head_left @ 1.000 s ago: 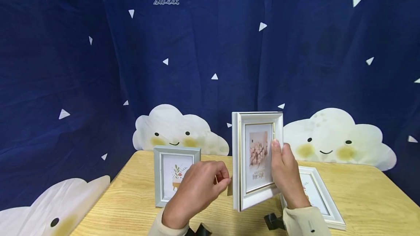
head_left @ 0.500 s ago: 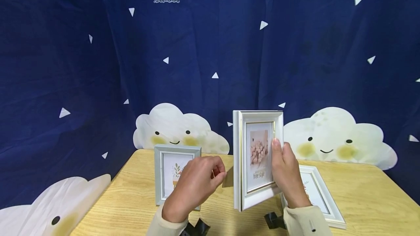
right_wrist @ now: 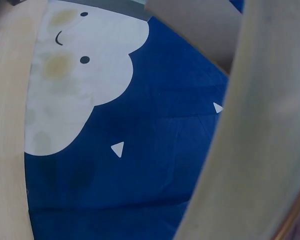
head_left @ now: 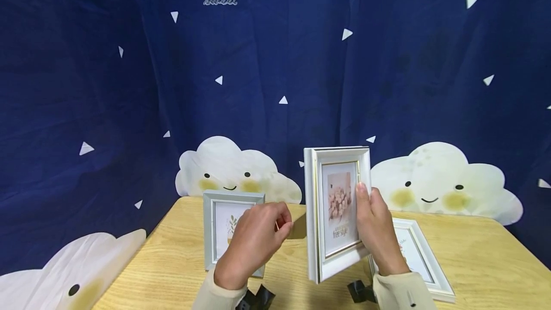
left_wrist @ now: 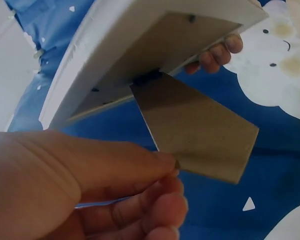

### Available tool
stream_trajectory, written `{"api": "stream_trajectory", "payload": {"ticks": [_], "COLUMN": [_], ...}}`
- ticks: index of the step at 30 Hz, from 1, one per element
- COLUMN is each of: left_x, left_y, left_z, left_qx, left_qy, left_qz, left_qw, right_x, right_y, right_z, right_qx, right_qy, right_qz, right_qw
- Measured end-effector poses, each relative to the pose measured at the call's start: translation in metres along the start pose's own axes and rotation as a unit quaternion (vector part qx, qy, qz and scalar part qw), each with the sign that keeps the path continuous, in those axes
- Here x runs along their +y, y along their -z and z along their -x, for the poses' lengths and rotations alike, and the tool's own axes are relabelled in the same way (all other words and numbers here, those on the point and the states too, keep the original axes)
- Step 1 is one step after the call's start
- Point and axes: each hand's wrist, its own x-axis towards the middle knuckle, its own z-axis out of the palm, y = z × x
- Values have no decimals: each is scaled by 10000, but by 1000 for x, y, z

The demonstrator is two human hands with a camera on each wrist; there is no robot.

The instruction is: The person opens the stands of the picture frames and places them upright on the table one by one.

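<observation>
In the head view a white picture frame [head_left: 340,248] with a gold inner line and a pink flower print is held upright above the table, turned partly sideways. My right hand [head_left: 376,231] grips its right edge, thumb on the front; its fingertips [left_wrist: 217,55] show behind the frame in the left wrist view. A brown easel stand [left_wrist: 200,125] is swung out from the frame's back. Between thumb and forefinger my left hand [left_wrist: 105,170] pinches one corner of that stand. The right wrist view shows the frame's edge [right_wrist: 240,140] up close and hides the right hand.
A grey-green picture frame [head_left: 208,233] stands upright at the left, partly behind the left hand. Another white frame [head_left: 435,264] lies on the wooden table [head_left: 482,252] at the right, partly covered by the right forearm. A dark blue curtain [head_left: 258,51] hangs behind.
My left hand has drawn slightly left, and the easel stand has swung out farther from the frame's back. The right hand keeps holding the frame in nearly the same place.
</observation>
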Motion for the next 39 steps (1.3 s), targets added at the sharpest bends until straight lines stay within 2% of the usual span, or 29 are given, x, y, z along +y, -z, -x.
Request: {"api": "stream_trajectory", "payload": {"ticks": [5, 8, 17, 27, 33, 36, 39], "left_x": [-7, -11, -18, -19, -16, -13, -10], "left_y": [-4, -7, -11, -12, -7, -4, -2], "left_z": [-3, -4, -6, -7, -5, -5, -6], "left_qx": [342, 432, 439, 336, 253, 447, 722], "left_qy": [81, 165, 434, 280, 311, 269, 172], "left_qz": [-227, -225, -181, -174, -74, 70, 588], "left_qw": [9991, 9987, 9979, 9989, 9992, 9986, 9955], "right_x": [-1, -1, 0, 0, 2, 2, 2], "right_y": [-1, -3, -4, -3, -3, -3, -4], "right_z": [0, 0, 0, -1, 0, 0, 0], "right_qx": [-22, -28, -170, -223, -243, -222, -212], "right_qy": [112, 149, 288, 227, 131, 173, 216], "right_qz": [-65, -78, -122, -113, -95, -127, -129], "right_qw": [9999, 9999, 9994, 9994, 9996, 9995, 9995]}}
